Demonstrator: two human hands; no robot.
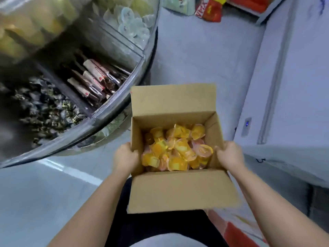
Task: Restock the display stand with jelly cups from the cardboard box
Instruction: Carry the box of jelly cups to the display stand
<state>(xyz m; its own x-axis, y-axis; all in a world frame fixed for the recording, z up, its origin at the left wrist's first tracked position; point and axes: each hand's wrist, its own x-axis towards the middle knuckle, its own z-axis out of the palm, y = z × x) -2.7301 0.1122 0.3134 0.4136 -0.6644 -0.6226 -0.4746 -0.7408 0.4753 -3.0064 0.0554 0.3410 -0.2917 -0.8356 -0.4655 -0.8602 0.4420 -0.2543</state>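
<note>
Holding the cardboard box (178, 191) of orange jelly cups (178, 148) at lower centre, we grip its side walls, left hand (125, 156) and right hand (229, 155), fingers curled over the rims. Light, slippery cups; scooping suits. The display stand (114, 107) sits upper left.

Shop: sweets display stand (114, 102), chest freezer (293, 86).
</note>
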